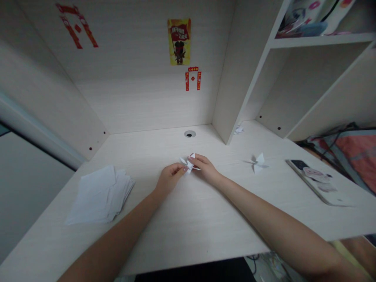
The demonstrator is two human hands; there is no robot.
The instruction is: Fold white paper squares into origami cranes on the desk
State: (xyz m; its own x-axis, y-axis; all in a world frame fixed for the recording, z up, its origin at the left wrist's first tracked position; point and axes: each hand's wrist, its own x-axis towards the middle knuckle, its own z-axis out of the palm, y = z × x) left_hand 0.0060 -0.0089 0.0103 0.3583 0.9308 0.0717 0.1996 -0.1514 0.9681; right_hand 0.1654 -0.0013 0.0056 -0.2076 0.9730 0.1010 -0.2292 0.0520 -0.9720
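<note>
Head view: folded paper piece (188,163) lies between both hands; left hand (169,178) and right hand (205,166) pinch it from opposite sides.

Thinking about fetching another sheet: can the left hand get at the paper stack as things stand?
Probably yes: bare desk lies between the left hand and the paper stack, though it pinches the folded paper.

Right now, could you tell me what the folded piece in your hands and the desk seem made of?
The folded piece looks like thin matte white paper: sharp creases, pointed flaps. The desk looks like pale wood-grain laminate board, smooth and low-sheen; possibly solid wood.
</note>
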